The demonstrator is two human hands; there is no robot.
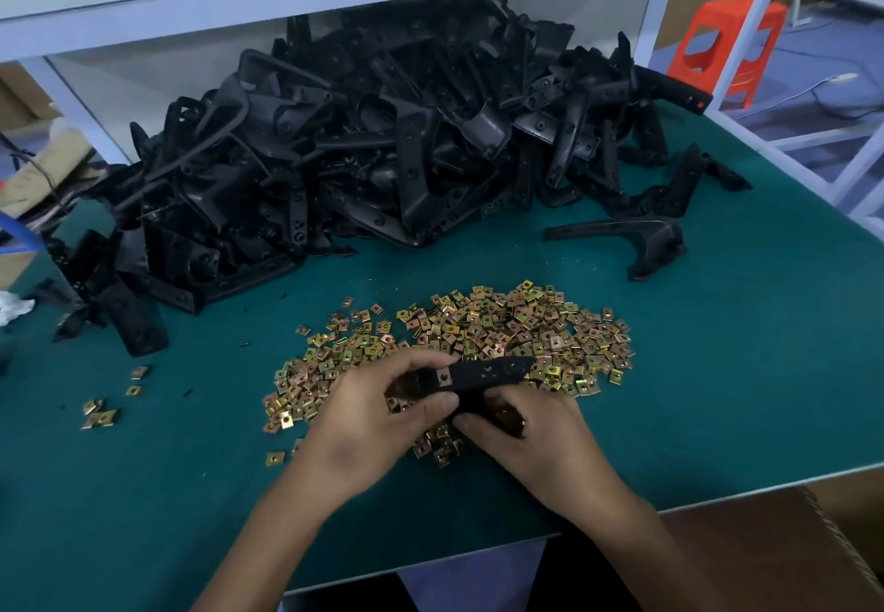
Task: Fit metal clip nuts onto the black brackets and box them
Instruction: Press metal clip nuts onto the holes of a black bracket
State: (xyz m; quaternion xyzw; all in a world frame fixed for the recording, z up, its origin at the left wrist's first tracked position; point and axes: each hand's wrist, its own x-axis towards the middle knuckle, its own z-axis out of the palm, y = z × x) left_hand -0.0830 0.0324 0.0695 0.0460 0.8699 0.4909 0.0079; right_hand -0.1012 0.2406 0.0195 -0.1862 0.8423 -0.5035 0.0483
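- Left hand (378, 415) — fingers clamped round the bracket (483, 374), held just above the nuts (526, 329).
- Right hand (531, 439) — fingers curled on the bracket's near end.
- Bracket pile (382, 142) at the back of the surface (717, 372).

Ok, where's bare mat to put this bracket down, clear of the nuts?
Widest bare mat lies right of the clip nut heap, in front of the lone bracket, up to the table's edge. Another patch sits front left, between the stray nuts and the left hand. Crowded: the bracket pile at the back and the heap in the centre.
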